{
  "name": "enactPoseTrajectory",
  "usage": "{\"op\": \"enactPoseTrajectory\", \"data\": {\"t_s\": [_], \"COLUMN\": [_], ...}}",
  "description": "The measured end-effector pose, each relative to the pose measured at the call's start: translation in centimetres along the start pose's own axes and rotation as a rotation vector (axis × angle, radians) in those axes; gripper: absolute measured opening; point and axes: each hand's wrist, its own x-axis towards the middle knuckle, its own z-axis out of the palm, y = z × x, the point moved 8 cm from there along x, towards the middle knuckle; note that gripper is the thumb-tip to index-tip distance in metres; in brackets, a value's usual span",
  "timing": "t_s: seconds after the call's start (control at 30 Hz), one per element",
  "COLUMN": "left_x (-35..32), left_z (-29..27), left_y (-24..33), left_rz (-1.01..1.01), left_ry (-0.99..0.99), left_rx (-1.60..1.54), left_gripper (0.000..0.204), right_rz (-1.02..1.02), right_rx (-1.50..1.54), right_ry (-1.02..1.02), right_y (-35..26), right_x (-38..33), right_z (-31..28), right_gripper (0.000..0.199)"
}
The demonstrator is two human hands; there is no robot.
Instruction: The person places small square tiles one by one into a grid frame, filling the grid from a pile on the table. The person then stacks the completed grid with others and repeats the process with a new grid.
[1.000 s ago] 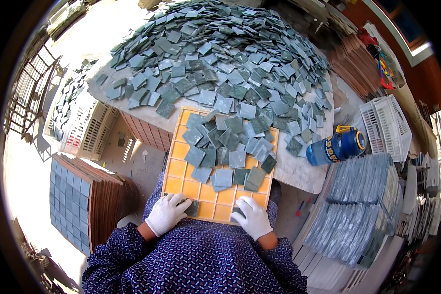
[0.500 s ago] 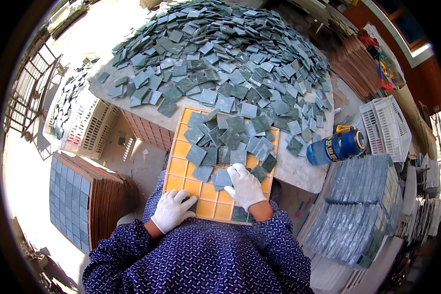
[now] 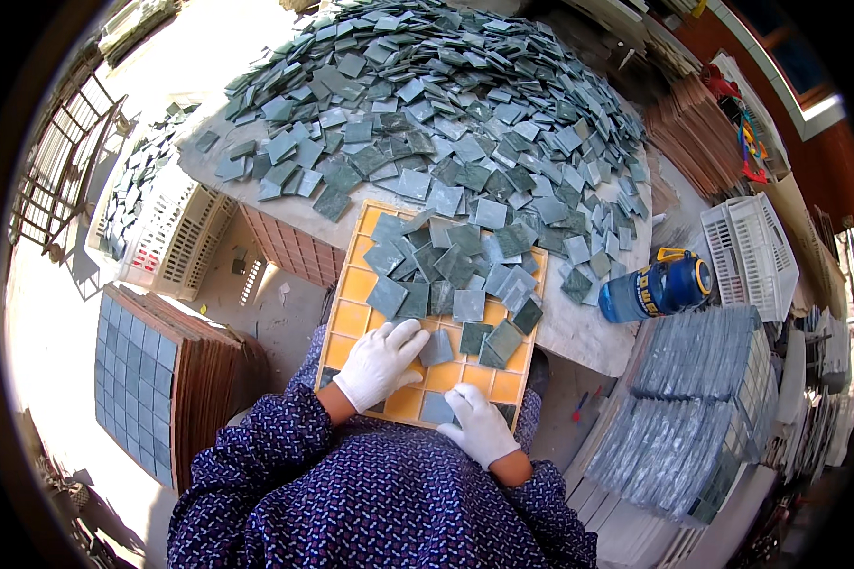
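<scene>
An orange grid tray point(image 3: 356, 286) lies on the table edge in front of me, with loose grey-green square tiles point(image 3: 446, 261) piled over its far half. My left hand point(image 3: 381, 363), in a white glove, lies flat on the tray's near left part, fingertips touching a tile point(image 3: 437, 349). My right hand point(image 3: 481, 426), also gloved, rests fingers down on the tray's near edge beside a set tile point(image 3: 436, 408). Neither hand grips anything that I can see.
A big heap of the same tiles point(image 3: 427, 104) covers the table beyond. A blue bottle point(image 3: 657, 287) lies at the right with a white basket point(image 3: 750, 254) past it. Stacked tile sheets point(image 3: 693, 408) sit at the right, another stack point(image 3: 138, 379) and a white crate point(image 3: 176, 237) at the left.
My right hand has pulled back from the tray's middle to its near edge. My left hand has moved forward onto the tiles near the tray's centre.
</scene>
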Motion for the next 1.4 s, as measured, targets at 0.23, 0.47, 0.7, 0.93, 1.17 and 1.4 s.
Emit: {"op": "enactPoseTrajectory", "data": {"t_s": [0.23, 0.47, 0.7, 0.93, 1.17, 1.4], "left_x": [1.7, 1.4, -4.0, -4.7, -6.2, -5.4], "left_z": [0.4, -0.8, -0.3, -0.5, 1.3, 3.5], "left_y": [0.5, 0.2, -1.2, -1.0, 0.7, 1.8], "left_rz": [-0.032, -0.037, -0.129, -0.183, -0.068, -0.022], "left_ry": [-0.006, -0.037, -0.277, -0.195, -0.321, -0.294], "left_rx": [0.039, -0.182, -0.548, -0.482, -0.156, -0.111], "left_gripper": [0.056, 0.046, 0.033, 0.028, 0.051, 0.046], "right_rz": [-0.096, -0.216, -0.118, -0.094, -0.085, -0.061], "right_rx": [-0.062, -0.111, 0.114, 0.03, -0.016, -0.016], "right_ry": [0.007, 0.031, 0.16, 0.119, 0.069, 0.082], "right_y": [-0.5, -1.9, 1.1, 0.5, -0.6, -0.4], "right_x": [0.2, 0.3, 0.7, 1.0, 0.1, 0.1], "right_z": [0.4, -1.4, -1.0, -0.7, -0.1, 0.9], "right_gripper": [0.048, 0.036, 0.024, 0.033, 0.045, 0.048]}}
